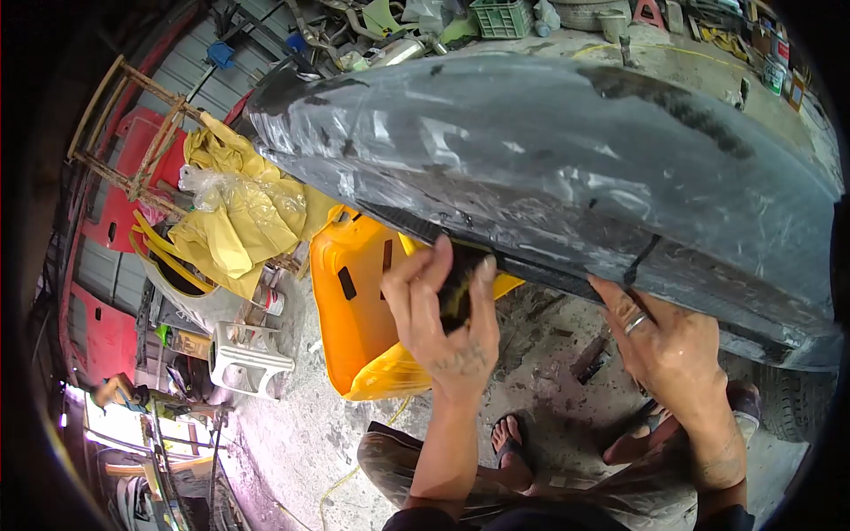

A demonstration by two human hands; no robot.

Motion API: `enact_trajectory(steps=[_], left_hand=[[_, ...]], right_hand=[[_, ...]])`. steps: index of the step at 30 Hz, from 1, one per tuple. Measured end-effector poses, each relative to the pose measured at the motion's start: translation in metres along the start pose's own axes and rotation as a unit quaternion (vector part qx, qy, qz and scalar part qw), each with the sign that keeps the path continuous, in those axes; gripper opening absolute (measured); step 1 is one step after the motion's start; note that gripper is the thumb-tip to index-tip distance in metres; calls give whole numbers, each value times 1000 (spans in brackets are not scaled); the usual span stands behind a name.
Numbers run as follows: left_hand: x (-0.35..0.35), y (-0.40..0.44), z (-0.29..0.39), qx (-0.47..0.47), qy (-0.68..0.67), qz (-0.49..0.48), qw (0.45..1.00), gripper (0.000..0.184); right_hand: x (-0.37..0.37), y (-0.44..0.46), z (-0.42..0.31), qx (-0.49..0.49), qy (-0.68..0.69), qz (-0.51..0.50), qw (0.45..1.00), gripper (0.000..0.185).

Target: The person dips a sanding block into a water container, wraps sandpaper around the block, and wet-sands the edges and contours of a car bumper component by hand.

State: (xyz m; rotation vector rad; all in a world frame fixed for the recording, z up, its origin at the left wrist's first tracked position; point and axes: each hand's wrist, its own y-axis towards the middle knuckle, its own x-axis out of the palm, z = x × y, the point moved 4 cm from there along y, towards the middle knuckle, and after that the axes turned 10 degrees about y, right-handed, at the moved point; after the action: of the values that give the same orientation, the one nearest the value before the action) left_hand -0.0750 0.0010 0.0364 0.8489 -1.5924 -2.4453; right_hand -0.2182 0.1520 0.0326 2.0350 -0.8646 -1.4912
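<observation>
A large grey, sanded-looking car bumper (pixel 496 133) stretches across the view, with whitish smears and dark patches. Along its lower edge runs a black strip (pixel 540 268). My left hand (pixel 447 319) is curled just below that edge, its thumb and fingers around something dark with a yellowish tint, whose kind I cannot make out. Further right, my right hand (pixel 660 345), with a ring on one finger, grips the bumper's lower edge, fingertips against the black strip. Its thumb is mostly hidden.
An orange-yellow body part (pixel 354 310) stands behind my left hand. Left of it are yellow sheets (pixel 243 221), a white plastic stool (pixel 248 358) and a rusty frame (pixel 133 133). A green crate (pixel 502 18) is at the back. A tyre (pixel 792 403) stands at right.
</observation>
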Motion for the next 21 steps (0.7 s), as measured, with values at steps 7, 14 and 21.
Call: enact_trajectory(steps=[7,14,21], left_hand=[[1,4,0,37,6,-11,999,39],[-24,-32,-22,-75,-58,-33,995,50],[-9,-40,-8,-43,9,-253,967,86]], right_hand=[[2,-7,-2,1,-12,-31,999,28],[8,-15,0,14,-7,-22,1000,47],[9,-16,-1,17,3,-15,1000,45]])
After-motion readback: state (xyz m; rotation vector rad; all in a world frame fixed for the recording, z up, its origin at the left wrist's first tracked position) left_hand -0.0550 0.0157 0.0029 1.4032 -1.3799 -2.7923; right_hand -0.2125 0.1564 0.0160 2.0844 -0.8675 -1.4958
